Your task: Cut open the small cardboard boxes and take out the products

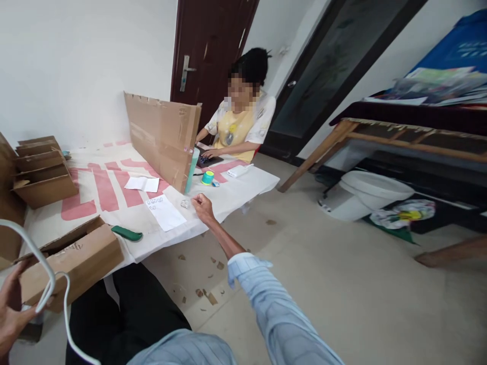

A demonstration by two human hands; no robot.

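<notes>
Small clear item [184,204] lies on the white-covered table [251,183], mid-frame, just beside the R hand [203,209]. R hand is clenched, fingers curled in; can't tell if anything's pinched inside. L hand [15,309], lower left, is spread round the end of the long cardboard box [78,261]; can't tell if it grips or just steadies. White cord [49,276] loops in front of it.

Step in hand: prob. handling small stuff at the table edge w/ R, box minded by L. Next move prob. calls for fine fingertip work, item being tiny.

Just left of the item: paper sheet [167,215] w/ small drawn outlines; then green tool [127,233] near the box.

Containers: long box has a dark opening on top, contents not visible. Open-topped cartons [45,190], upper left, are shadowed inside; can't tell what's in. White bucket [342,205], right of frame, on floor; inside not clear.

Co-worker [238,121], top centre, hands at laptop [210,161].
</notes>
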